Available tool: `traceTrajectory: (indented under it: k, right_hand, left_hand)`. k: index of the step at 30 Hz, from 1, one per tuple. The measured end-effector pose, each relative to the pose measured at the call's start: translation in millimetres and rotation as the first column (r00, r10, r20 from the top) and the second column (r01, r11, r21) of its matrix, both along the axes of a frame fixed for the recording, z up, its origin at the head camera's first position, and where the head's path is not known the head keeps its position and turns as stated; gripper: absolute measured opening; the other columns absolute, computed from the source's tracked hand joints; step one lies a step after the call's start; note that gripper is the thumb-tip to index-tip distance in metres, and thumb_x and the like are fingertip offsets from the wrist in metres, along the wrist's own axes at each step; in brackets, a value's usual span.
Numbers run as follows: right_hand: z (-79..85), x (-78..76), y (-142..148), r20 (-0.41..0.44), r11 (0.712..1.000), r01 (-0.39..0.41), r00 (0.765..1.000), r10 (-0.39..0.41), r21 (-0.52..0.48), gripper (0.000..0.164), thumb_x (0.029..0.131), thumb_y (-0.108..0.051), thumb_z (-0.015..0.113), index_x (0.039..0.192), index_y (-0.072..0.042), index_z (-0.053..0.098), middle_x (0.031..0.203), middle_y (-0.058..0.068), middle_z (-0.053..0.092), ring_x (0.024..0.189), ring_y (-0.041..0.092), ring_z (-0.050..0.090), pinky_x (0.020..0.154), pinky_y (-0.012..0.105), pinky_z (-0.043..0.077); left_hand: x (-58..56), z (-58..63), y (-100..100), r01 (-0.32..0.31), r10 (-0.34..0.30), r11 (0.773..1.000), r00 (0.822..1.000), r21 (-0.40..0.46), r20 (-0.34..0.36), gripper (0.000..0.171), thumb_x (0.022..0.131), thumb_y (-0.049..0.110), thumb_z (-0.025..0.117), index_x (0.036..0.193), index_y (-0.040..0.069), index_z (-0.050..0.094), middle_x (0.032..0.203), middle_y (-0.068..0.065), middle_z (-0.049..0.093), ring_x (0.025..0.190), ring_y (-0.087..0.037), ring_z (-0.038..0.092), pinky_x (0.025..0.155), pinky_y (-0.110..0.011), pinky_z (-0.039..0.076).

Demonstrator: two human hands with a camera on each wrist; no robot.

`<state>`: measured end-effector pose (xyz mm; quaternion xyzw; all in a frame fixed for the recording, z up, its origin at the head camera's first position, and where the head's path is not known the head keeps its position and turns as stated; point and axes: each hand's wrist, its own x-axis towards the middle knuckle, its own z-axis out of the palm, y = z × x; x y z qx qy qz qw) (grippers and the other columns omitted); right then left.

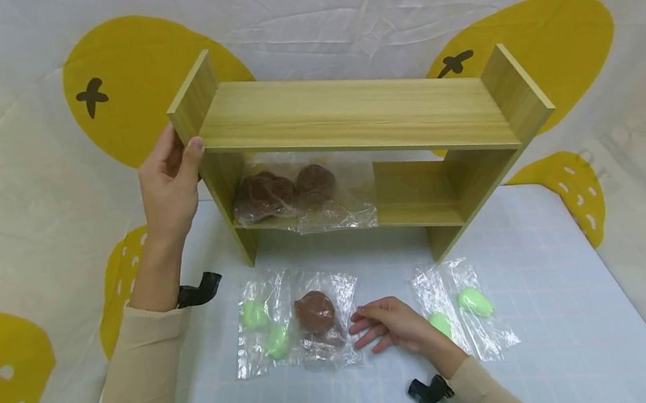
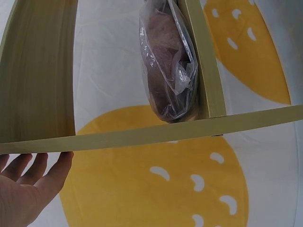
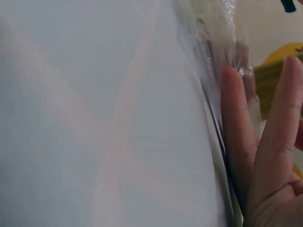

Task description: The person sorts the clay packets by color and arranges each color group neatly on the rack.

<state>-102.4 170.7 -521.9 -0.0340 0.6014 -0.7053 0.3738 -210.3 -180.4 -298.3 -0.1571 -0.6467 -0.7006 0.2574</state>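
My left hand (image 1: 168,187) holds the upper left side panel of a light wooden shelf (image 1: 348,114), its thumb at the front edge and its fingers against the outer face. On the shelf's lower board lie brown rounded lumps (image 1: 316,185) in clear plastic bags; one bagged lump (image 2: 165,61) also shows in the left wrist view. My right hand (image 1: 395,327) hovers low over the table with fingers spread and holds nothing. Its fingertips are right by a clear bag with a brown round lump (image 1: 315,312).
Left of that bag lie bagged light green oval pieces (image 1: 254,315). More green pieces (image 1: 474,302) in clear bags lie beside my right wrist. A pale checked cloth covers the table (image 1: 566,306). A white curtain (image 1: 325,20) with yellow shapes hangs behind the shelf.
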Motion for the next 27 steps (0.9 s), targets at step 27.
traceTrajectory:
  k: [27]
  right_hand:
    - [-3.8,4.9,-29,-0.079,0.985,0.151,0.984,-0.158,-0.088,0.058,0.097,-0.003,0.062,0.149,0.002,0.037,0.111,0.01,0.067,0.09,0.017,0.061,0.066,0.026,0.052]
  left_hand:
    - [2.6,1.4,0,0.005,-0.005,1.0,1.0,0.009,0.023,0.045,0.098,0.008,0.065,0.141,0.014,0.059,0.136,-0.014,0.059,0.119,-0.028,0.058,0.096,-0.035,0.052]
